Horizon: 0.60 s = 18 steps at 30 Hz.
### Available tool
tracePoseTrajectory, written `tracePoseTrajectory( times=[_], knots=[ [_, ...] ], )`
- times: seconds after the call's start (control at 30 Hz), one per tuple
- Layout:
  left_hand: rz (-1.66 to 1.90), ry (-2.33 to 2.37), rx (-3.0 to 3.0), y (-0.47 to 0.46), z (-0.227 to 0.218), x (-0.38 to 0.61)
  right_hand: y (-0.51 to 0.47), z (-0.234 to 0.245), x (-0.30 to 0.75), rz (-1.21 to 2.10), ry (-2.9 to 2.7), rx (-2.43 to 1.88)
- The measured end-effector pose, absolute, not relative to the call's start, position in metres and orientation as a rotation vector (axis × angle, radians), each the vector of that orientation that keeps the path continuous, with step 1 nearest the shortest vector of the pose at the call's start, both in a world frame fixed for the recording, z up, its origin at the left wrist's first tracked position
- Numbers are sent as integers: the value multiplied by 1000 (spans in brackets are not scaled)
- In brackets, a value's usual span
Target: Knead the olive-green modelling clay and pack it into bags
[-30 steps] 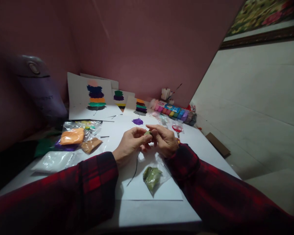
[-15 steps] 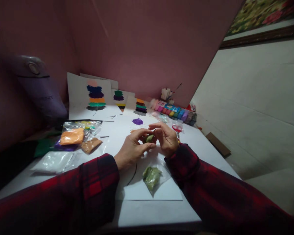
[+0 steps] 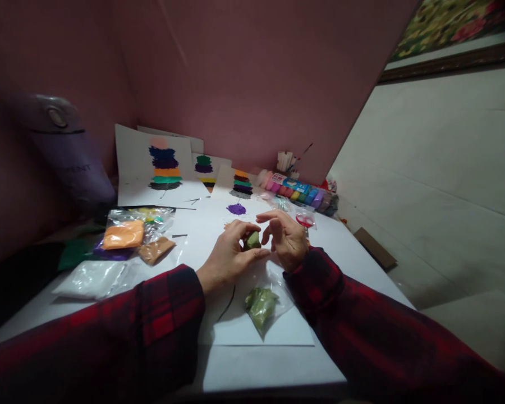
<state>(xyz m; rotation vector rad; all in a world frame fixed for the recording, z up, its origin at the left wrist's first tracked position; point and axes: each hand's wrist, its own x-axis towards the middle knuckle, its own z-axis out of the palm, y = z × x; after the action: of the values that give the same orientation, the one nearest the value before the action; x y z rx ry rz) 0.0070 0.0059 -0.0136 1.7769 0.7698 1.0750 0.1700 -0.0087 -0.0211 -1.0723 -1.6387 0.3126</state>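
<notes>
Between the thumb and fingers of my left hand (image 3: 229,249) is a small lump of olive-green modelling clay (image 3: 252,240). Just right of the lump is my right hand (image 3: 287,238), its fingers bent and apart, with a gap showing between them and the clay. Below both hands, a clear plastic bag holding more green clay (image 3: 261,308) lies on a white paper sheet (image 3: 286,335). A dark curved line (image 3: 228,303) runs on the paper by my left wrist.
At left lie bagged orange clay (image 3: 124,234), brown clay (image 3: 156,249) and a white packet (image 3: 93,279). A purple bottle (image 3: 73,157) stands behind them. Colourful paper drawings (image 3: 166,168) lean at the back wall, beside a pack of coloured clay (image 3: 294,188). Red-handled scissors (image 3: 305,220) lie at right.
My right fingers have come off the green clay and opened slightly to the right. The lump stays in my left hand, now more exposed.
</notes>
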Motion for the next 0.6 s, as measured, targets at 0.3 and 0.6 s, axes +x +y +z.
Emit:
tracePoseTrajectory(
  times=[0.3, 0.6],
  knots=[
    [1068, 821, 1795, 8, -16, 8, -9, -19, 169, 274, -1698, -1001],
    [1036, 791, 1855, 5, -14, 7, -8, -18, 169, 236, -1721, -979]
  ],
)
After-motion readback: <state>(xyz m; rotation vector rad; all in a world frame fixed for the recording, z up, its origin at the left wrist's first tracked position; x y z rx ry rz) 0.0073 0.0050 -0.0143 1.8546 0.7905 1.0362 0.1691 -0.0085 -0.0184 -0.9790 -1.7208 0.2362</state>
